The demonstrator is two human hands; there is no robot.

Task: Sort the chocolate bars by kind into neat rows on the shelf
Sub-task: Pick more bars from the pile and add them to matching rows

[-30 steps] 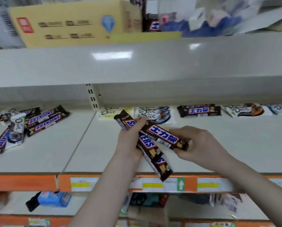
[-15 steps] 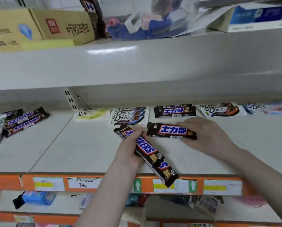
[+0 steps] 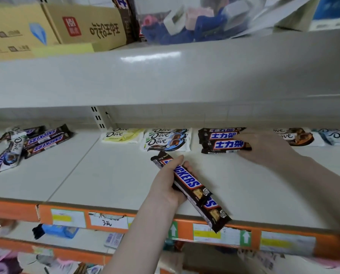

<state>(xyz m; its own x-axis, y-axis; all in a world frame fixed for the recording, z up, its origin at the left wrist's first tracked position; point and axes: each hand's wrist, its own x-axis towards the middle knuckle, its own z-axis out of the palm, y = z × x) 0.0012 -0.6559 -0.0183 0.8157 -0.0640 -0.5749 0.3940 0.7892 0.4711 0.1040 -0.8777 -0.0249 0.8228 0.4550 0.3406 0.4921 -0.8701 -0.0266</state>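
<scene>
White shelf [image 3: 109, 175], left hand [image 3: 165, 186] gripping Snickers bars [image 3: 193, 191], right hand [image 3: 264, 149] fingers on Chinese-label bar [image 3: 224, 146], grip hidden

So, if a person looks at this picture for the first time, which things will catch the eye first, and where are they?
Most striking is the left hand at the centre, gripping long Snickers bars that jut over the shelf's orange edge. Just beyond, the right hand rests on the front bar of a small Snickers stack at the back. At far left lies an unsorted heap of bars.
</scene>
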